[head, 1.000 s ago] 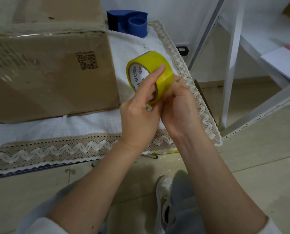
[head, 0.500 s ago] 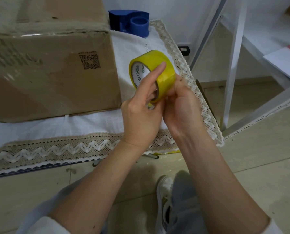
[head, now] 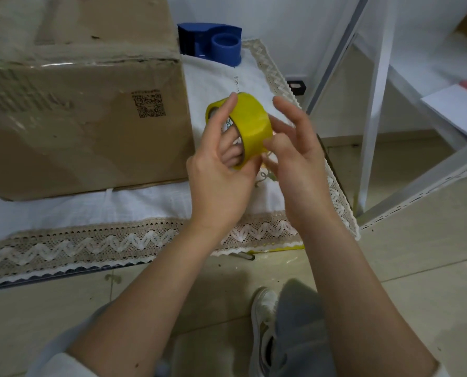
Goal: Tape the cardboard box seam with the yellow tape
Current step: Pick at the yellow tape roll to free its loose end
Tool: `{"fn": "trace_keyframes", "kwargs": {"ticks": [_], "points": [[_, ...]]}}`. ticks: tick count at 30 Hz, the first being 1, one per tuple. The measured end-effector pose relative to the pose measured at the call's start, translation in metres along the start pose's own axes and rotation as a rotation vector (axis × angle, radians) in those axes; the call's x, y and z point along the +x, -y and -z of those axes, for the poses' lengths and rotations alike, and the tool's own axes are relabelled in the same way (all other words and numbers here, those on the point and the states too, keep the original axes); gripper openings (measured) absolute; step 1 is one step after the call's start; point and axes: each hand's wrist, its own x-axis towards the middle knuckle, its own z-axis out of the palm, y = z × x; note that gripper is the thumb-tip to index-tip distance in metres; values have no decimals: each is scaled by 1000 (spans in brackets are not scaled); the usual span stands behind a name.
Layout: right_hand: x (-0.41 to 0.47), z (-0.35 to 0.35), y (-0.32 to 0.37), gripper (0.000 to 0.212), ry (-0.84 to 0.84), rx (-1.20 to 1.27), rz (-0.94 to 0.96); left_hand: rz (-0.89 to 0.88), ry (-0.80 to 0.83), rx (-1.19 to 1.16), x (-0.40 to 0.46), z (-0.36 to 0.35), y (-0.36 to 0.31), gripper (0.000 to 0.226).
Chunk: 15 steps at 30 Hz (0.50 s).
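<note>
A: Nearest the camera, what's there?

B: Grey trouser leg point(head: 300, 330) and a white shoe point(head: 263, 330) on the tiled floor point(head: 431, 268). Two bare forearms reach up from the bottom edge, with a pale sleeve cuff point(head: 55, 364) on the left one.

A: Hands?

B: Left hand point(head: 221, 170) holds the yellow tape roll point(head: 244, 126): fingers pushed through the core, thumb lying over the outer face, so it is closed around the roll. Right hand point(head: 295, 156) sits just beside the roll's right edge, fingers spread and loose, gripping nothing. Its lower fingertips are at the roll's rim; contact can't be told because of blur.

A: Roll in the air?

B: Yes, held up above the white cloth point(head: 145, 202), not resting on it. Printed lettering shows on the core, mostly hidden by fingers.

A: Cloth?

B: White, with a beige zigzag lace border point(head: 90, 246), spread on a low surface. Something small and metallic point(head: 247, 256) pokes out under the front edge, next to a yellow scrap; can't tell what either is.

A: Box?

B: Cardboard box point(head: 77, 126) stands on the cloth, left of the hands and apart from them. QR code point(head: 148, 106) on its facing side, shiny clear tape along the top edge.

A: Further back?

B: Blue tape dispenser point(head: 213, 40) on the cloth behind the box's right corner. White metal frame point(head: 373, 104) to the right, white sheet point(head: 455, 110) on its shelf.
</note>
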Motion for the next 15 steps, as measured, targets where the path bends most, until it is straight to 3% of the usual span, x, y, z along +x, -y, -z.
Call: {"fn": "trace_keyframes", "kwargs": {"ticks": [2, 7, 12, 15], "points": [[1, 4, -2, 33, -19, -171, 147, -5, 13, 4, 2, 2, -2, 79], [3, 10, -7, 14, -117, -356, 298, -41, 48, 58, 2, 4, -1, 78], [6, 16, -5, 24, -83, -452, 394, -60, 80, 94, 0, 6, 0, 77], [8, 19, -4, 18, -108, -531, 466, -50, 85, 117, 0, 8, 1, 76]]}}
